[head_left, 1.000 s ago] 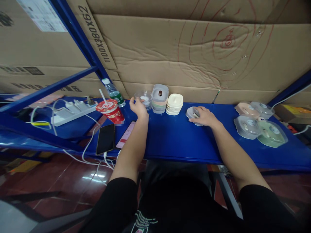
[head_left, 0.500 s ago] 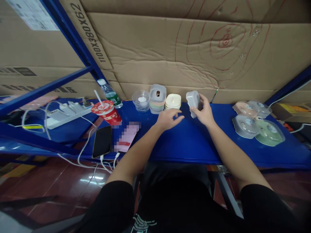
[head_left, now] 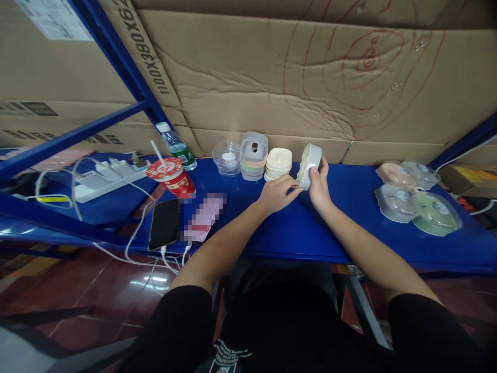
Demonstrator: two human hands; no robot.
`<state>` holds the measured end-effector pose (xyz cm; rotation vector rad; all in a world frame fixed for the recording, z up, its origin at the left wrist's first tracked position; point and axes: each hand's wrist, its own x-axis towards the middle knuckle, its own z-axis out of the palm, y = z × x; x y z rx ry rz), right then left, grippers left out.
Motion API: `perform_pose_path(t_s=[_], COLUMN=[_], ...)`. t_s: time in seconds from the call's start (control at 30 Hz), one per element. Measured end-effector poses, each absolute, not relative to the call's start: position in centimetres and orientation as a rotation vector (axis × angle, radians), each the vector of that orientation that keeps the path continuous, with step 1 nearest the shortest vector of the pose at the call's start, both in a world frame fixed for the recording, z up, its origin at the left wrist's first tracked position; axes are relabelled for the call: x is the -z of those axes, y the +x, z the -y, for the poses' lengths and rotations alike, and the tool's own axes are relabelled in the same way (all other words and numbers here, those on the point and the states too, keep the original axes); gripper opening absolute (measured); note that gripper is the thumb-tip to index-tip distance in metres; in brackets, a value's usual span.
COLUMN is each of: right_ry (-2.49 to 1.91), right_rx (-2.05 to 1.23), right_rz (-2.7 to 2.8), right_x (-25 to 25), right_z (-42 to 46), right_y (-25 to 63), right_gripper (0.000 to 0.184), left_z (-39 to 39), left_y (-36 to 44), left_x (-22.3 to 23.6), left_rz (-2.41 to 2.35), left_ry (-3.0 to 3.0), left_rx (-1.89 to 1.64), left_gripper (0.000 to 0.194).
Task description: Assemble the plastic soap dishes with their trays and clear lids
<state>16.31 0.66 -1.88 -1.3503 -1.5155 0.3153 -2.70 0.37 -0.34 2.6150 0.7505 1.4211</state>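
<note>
A small grey plastic box is tilted up on its side above the blue table, its cream-coloured inner side facing left. My right hand wraps round its right side, thumb on the near face. My left hand pinches the lower left rim of the box between thumb and fingers. Just left of the box stands a stack of cream square trays. Next to it is a stack of grey, peach and green plastic shells, then a stack of clear lids.
Several lidded boxes in peach, grey and green sit together at the right of the blue table. On the left are a red cup with a straw, a water bottle, two phones on cables and a power strip. Cardboard rises behind.
The right hand has turned the grey box so its cream inner side shows. My left hand has moved right from beside the cream stack and taken hold of the box's rim.
</note>
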Motion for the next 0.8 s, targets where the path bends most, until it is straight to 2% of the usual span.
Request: perform_pose_path(t_s=[0.1,0.3,0.4,0.57,0.8], right_ry=[-1.324,-1.196,-1.192,-1.292,-1.322], right_rx=[-0.313,-0.463,-0.454,-0.404,-0.393], right_rz=[1.503,1.298,1.191,1.154,1.317], right_x=[2.2,2.1,1.9,2.0,2.5], right_z=[-0.8,-1.4,-2.3,-3.3,-2.8], right_y=[16.3,16.3,17.4,19.3,18.0], right_gripper=[0.084,0.081,0.084,0.088,0.094], left_z=[-0.3,-1.0,-1.5,-2.5,-4.4], left_y=[-2.5,-2.7,-3.3,-4.9,-4.7], left_x=[0.5,0.8,0.6,0.1,1.1], left_rz=[-0.726,-0.763,-0.886,-1.096,-1.25], left_ry=[2.648,2.649,2.597,2.476,2.579], left_rx=[-1.367,-1.344,-1.465,-1.701,-1.488], left_gripper=[0.025,0.035,0.037,0.03,0.026])
